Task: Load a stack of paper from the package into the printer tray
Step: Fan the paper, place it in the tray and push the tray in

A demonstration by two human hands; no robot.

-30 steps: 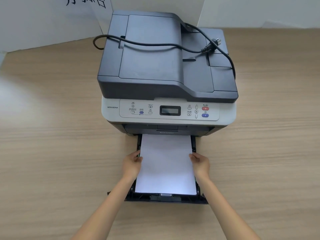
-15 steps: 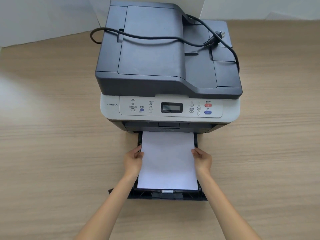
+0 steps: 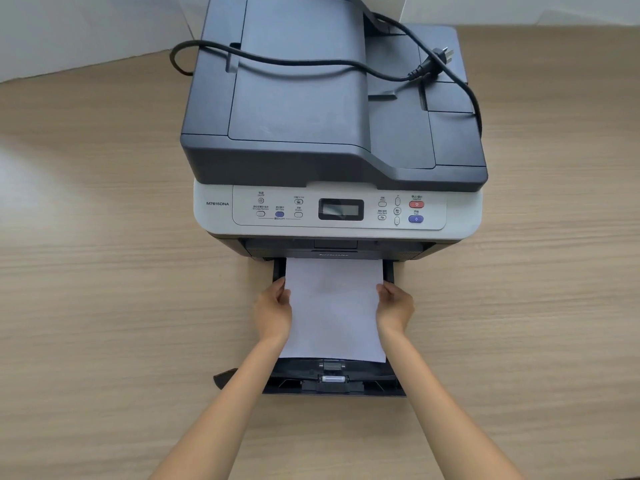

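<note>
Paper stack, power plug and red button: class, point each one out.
Paper stack (image 3: 334, 306), head view, middle of top sheet.
Power plug (image 3: 437, 58), head view, plug body.
Red button (image 3: 416, 204), head view, button centre.

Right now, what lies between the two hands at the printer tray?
In the head view, the stack of white paper lies between the left hand and the right hand, resting in the pulled-out tray.

I am looking at a light wood-grain tabletop (image 3: 86, 271) filling the view, with white panels (image 3: 69, 26) standing along its far edge and soft light glaring at left.
</note>
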